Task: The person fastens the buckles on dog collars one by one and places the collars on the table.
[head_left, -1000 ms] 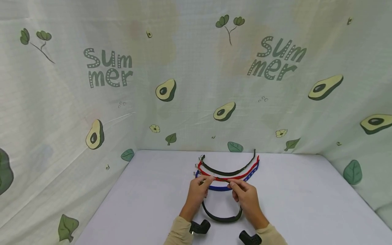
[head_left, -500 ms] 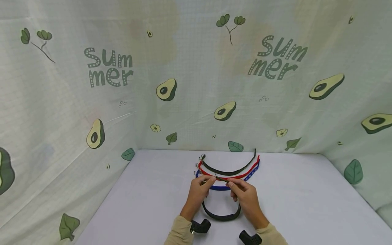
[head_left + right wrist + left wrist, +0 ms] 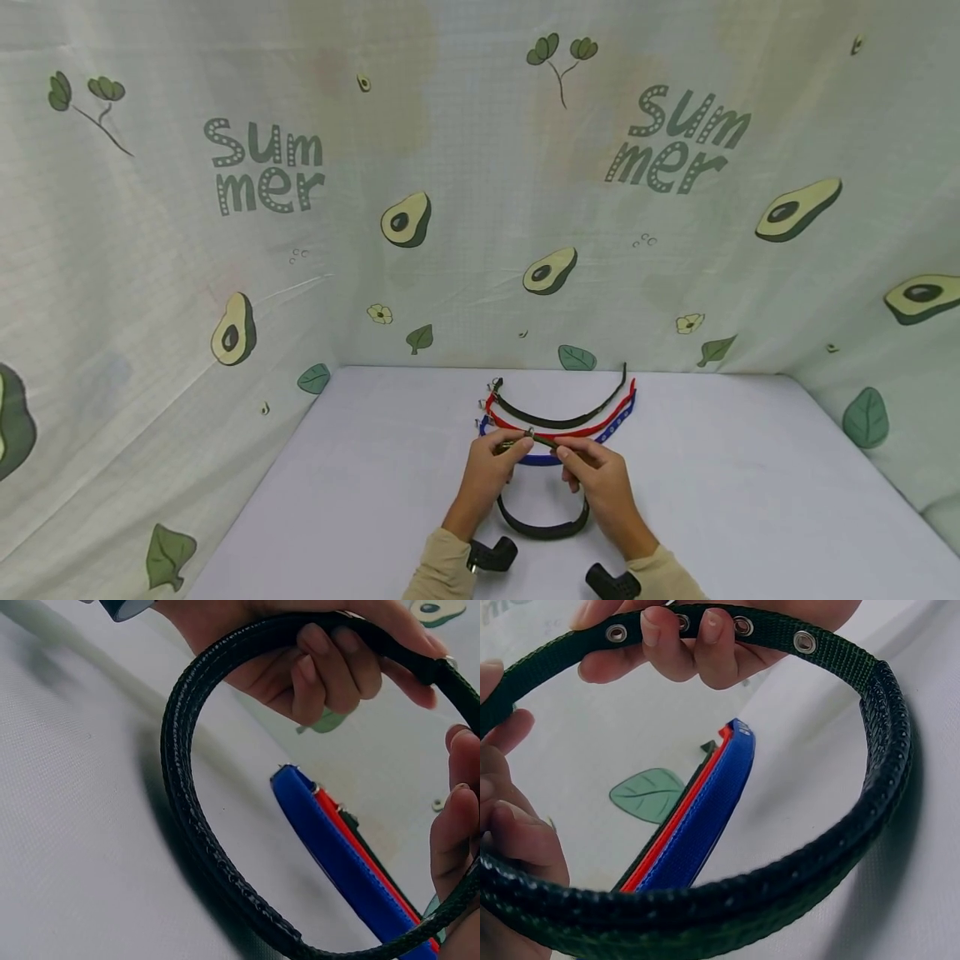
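My left hand [image 3: 483, 471] and right hand [image 3: 600, 483] pinch the two ends of a dark green and black pet collar [image 3: 543, 532] between them. Its padded part hangs below as a loop, and a small metal ring [image 3: 531, 432] shows near the left fingertips. In the left wrist view, metal eyelets [image 3: 805, 641] line the strap, with fingers around it. The right wrist view shows the padded band [image 3: 180, 750] curving down from the right hand. Fingers cover the spot where the strap ends meet, so the fastening is hidden.
Beyond the hands, a blue collar [image 3: 540, 460], a red collar [image 3: 592, 432] and another dark green collar [image 3: 555, 424] lie curved in a row on the white table [image 3: 720, 492]. A printed cloth [image 3: 465, 167] hangs behind and at the sides.
Both hands stay nearly in place, with the right fingertips slightly closer to the left ones. The metal ring has shifted a little to the right, and more green strap shows by the left fingers.
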Demonstrator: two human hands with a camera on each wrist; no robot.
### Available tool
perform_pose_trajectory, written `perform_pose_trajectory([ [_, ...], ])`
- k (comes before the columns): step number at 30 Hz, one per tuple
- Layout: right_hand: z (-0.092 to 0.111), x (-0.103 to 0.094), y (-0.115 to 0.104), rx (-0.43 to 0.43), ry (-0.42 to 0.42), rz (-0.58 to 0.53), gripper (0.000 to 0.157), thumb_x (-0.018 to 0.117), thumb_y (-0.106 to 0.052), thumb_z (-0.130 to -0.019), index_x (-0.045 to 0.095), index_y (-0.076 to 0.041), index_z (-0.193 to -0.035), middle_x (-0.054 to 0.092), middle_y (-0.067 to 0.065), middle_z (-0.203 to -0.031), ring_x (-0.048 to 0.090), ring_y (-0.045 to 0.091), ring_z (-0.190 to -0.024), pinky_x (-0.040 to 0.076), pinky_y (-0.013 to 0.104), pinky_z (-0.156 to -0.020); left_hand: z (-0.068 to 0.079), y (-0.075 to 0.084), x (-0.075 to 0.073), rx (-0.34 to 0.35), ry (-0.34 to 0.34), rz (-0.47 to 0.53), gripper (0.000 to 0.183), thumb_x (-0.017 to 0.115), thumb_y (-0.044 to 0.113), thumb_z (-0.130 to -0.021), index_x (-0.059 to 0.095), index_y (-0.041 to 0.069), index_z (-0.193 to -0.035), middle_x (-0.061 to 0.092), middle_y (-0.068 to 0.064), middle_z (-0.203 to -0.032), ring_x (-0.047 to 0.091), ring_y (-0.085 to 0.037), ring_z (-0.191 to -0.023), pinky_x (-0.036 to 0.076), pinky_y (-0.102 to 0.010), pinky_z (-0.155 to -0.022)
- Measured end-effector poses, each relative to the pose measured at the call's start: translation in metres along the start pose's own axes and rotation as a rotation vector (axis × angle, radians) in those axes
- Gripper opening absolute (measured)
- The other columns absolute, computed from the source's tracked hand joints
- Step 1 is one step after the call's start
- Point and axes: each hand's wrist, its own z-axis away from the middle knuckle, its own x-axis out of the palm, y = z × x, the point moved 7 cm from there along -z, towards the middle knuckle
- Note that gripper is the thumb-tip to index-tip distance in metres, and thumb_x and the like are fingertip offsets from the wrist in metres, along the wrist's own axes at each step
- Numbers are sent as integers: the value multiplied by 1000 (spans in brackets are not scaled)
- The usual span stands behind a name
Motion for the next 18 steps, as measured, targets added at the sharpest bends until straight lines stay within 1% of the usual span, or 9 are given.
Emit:
perform_pose_trajectory([
  [3,0,2,-1,-5,-20,10,20,71,-16,-95,72,0,-108,63,25,-81,58,18,-64,52,27,-54,0,0,2,3,-18,-9,27,74,29,-93,74,8,-109,54,1,-77,46,-12,-58,38,-23,-51],
  [7,0,3,-4,-37,-43,24,20,70,-13,-96,71,2,-108,63,28,-86,59,18,-66,52,27,-54,1,3,5,16,-38,2,24,73,27,-93,74,7,-107,55,1,-77,47,-11,-59,39,-22,-52],
  [8,0,3,-5,-44,-44,28,19,70,-13,-96,71,2,-108,63,28,-85,59,18,-66,52,27,-55,1,4,5,21,-41,7,24,73,26,-93,73,7,-107,55,1,-78,48,-11,-60,40,-22,-52],
  [15,0,4,-16,-95,-47,80,19,72,-15,-94,72,-4,-110,61,16,-76,56,19,-63,48,27,-52,3,8,7,32,-49,24,25,73,29,-93,72,5,-102,54,0,-76,48,-11,-61,40,-22,-54],
  [18,0,4,-21,-140,-55,127,18,72,-14,-94,73,-8,-110,64,12,-81,57,18,-64,48,27,-53,3,9,9,46,-67,26,25,72,29,-94,71,5,-100,53,0,-74,49,-11,-62,40,-22,-55],
])
